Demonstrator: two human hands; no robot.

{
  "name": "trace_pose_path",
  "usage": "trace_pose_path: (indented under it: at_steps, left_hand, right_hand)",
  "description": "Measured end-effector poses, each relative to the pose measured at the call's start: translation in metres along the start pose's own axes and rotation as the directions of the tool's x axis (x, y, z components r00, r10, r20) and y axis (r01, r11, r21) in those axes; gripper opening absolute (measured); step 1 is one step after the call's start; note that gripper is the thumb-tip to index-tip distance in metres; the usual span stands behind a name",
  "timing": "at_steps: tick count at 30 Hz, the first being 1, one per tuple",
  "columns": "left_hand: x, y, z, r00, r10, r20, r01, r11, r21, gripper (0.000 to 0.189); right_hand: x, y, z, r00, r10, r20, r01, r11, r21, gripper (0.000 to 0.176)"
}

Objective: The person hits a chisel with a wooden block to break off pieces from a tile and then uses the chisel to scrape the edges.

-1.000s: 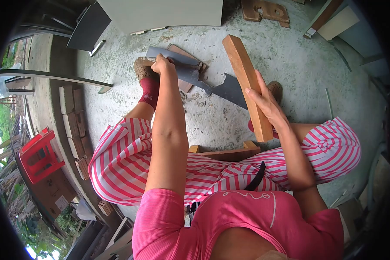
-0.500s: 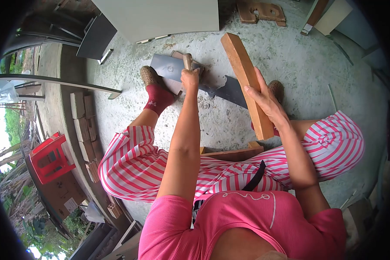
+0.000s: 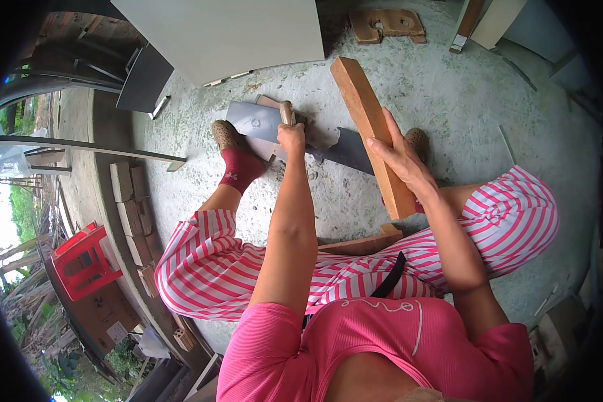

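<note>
My left hand (image 3: 291,139) is closed round the wooden handle (image 3: 286,111) of a tool; its working end cannot be made out. Below that hand, a grey sheet (image 3: 248,119) lies on the floor by my left shoe, with a dark flat strip (image 3: 352,150) extending to the right. My right hand (image 3: 402,159) grips a long squared block of wood (image 3: 363,107), thumb across its face and fingers along its right side. The block slants from upper left down to my lap, its lower end near my right thigh.
A low wooden seat (image 3: 362,245) shows under my striped trousers. Ahead stands a large pale panel (image 3: 241,33), with a cut wooden piece (image 3: 385,27) to its right. Bricks (image 3: 132,218) line the ledge at left, beside a red plastic stool (image 3: 82,262). A metal bar (image 3: 94,145) juts over the floor.
The whole view has shifted slightly, so the floor items sit a little lower and further left. Both hands keep their hold on the tool handle and the block.
</note>
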State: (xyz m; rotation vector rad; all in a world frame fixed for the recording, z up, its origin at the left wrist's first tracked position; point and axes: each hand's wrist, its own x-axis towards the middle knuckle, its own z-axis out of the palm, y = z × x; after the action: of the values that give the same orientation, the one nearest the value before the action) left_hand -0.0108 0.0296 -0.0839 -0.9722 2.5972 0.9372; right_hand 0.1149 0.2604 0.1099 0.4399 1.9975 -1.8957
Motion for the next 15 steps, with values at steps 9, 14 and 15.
trace_pose_path:
  at_steps: [9, 14, 15]
  left_hand:
    - [0.036, -0.040, 0.024, 0.996, 0.091, -0.003, -0.091, 0.993, -0.068, 0.033]
    - [0.003, -0.041, -0.022, 0.982, 0.146, 0.124, -0.074, 0.888, -0.455, 0.017]
    - [-0.001, -0.047, -0.027, 0.977, 0.167, 0.133, -0.059, 0.811, -0.582, 0.011]
  right_hand:
    - [-0.002, 0.001, -0.005, 0.999, 0.020, -0.031, -0.020, 1.000, -0.008, 0.105]
    - [-0.001, -0.002, -0.006, 0.998, -0.026, -0.052, 0.024, 0.999, -0.042, 0.106]
    - [-0.001, -0.002, -0.003, 0.999, -0.023, -0.046, 0.021, 0.999, -0.042, 0.106]
